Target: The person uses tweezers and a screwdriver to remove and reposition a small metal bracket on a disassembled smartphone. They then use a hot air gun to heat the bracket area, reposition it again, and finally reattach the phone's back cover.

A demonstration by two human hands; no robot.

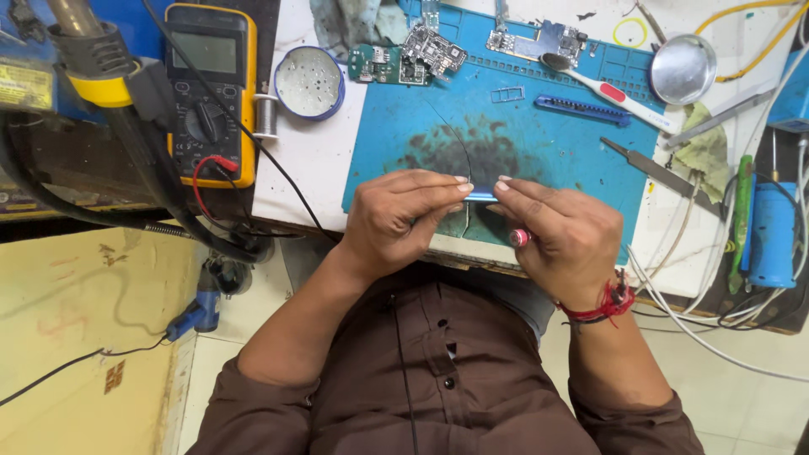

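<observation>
Held part: we see a thin, flat blue piece, smooth and narrow, pinched at both ends above the near edge of the blue mat.
Left hand: our fingertips close tightly on the left end of the blue piece, thumb under, fingers on top.
Right hand: our fingertips clamp the right end of the same piece; a small pink-tipped tool is tucked in this palm, and a red thread band circles the wrist.
Mat: rubbery, blue, rectangular, with a dark sooty smear in its middle and moulded slots along the far rim.
Boards: we count three bare circuit boards at the far edge of the mat, green and silver, studded with small parts.
Metal pieces: one pair of steel tweezers lies to the right; one shiny round dish sits beyond it.
Other tools: one blue strip-shaped pry tool, one white brush with a red grip, one round blue-rimmed tin, one small spool of solder wire.
Meter: one yellow multimeter with a dial and red and black leads.
Surface: a worn white bench, scuffed and stained, with cables along the right side.
Room: pale tiled floor below us, a yellow panel at left.
</observation>
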